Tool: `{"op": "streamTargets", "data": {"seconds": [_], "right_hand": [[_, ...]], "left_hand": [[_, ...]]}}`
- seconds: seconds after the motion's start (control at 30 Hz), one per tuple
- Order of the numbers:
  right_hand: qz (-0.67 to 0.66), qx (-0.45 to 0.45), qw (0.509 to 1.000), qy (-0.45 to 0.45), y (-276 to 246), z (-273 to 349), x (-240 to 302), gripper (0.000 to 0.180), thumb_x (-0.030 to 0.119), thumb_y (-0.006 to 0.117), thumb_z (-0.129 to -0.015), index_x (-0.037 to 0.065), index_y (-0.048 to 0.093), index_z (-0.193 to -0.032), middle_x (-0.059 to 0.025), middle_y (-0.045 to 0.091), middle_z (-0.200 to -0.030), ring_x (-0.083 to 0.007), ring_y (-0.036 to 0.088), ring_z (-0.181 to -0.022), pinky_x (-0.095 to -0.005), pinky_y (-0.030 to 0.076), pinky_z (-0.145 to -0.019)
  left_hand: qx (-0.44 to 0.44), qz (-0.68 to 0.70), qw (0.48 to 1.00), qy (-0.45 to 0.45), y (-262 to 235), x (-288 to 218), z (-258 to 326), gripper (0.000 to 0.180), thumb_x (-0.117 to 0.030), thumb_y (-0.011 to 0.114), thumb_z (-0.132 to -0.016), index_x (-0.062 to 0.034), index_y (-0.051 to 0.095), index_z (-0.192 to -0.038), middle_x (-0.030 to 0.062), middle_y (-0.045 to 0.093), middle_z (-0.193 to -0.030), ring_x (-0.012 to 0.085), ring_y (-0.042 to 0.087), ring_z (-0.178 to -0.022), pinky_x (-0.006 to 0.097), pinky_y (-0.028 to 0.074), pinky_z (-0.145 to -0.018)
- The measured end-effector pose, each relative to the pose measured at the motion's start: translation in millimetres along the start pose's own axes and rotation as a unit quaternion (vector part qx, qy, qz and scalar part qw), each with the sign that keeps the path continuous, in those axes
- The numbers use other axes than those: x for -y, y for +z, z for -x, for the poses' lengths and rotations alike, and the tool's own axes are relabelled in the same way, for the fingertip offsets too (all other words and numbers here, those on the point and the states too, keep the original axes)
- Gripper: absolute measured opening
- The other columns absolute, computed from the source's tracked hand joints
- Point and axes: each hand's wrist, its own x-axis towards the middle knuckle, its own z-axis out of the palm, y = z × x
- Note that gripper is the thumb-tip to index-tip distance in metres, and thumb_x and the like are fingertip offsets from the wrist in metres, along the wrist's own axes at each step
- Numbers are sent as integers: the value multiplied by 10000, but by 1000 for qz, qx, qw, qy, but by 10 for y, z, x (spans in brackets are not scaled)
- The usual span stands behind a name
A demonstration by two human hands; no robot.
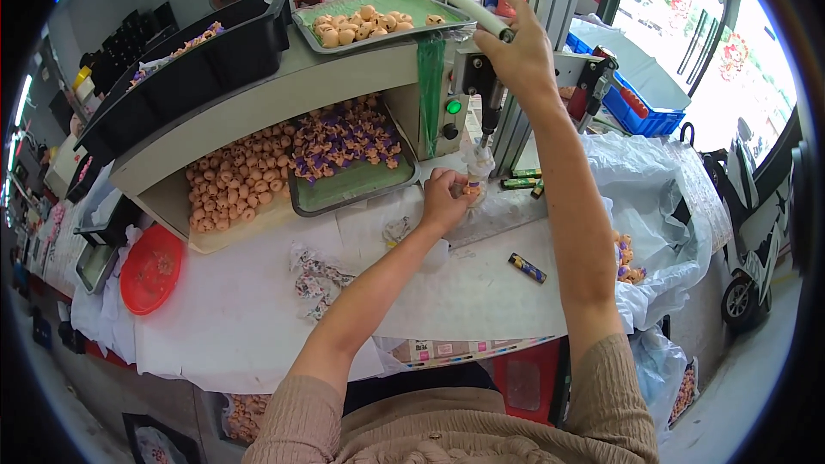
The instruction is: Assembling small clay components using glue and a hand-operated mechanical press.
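My left hand (443,199) is closed, its fingertips pinching a small tan-and-purple figurine part (472,190) in the clear plastic-wrapped holder under the press. Directly above it, the press spindle (490,112) points down and meets the wrapped top. Up at the pale tubular press lever (464,4), my right hand (526,47) has its palm and thumb around the lever's near end; some of the fingers reach upward behind it. A green lamp (454,107) glows on the press housing. A dark patterned battery (527,267) lies on the white table covering, and more batteries (520,182) lie beside the press base.
Under the shelf are piled round tan heads (236,176) and a tray (361,189) of purple-and-tan parts. Above stand a green tray (412,7) of heads and a black bin (198,60). A red basin (152,271) sits left; plastic sheeting (644,198) with figurines lies right.
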Motion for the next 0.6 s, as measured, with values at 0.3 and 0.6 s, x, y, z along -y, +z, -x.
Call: {"op": "streamTargets", "data": {"seconds": [0.3,0.6], "right_hand": [[-198,-115,972,-46,-371,-18,542,473,165,708,-828,10,545,-1244,-56,655,-949,-125,598,-875,-272,466,-798],[-342,-107,933,-3,-360,733,458,287,244,640,-901,-9,624,-1034,-105,631,-908,-173,589,-878,-327,451,-841]], "left_hand": [[-3,6,1000,-26,-136,-49,-28,271,-97,785,-657,-32,590,-835,50,497,-990,179,516,-856,286,442,-747],[20,8,1000,-8,-287,183,-59,318,-76,789,-658,-17,566,-877,68,487,-995,175,520,-895,291,466,-756]]}}
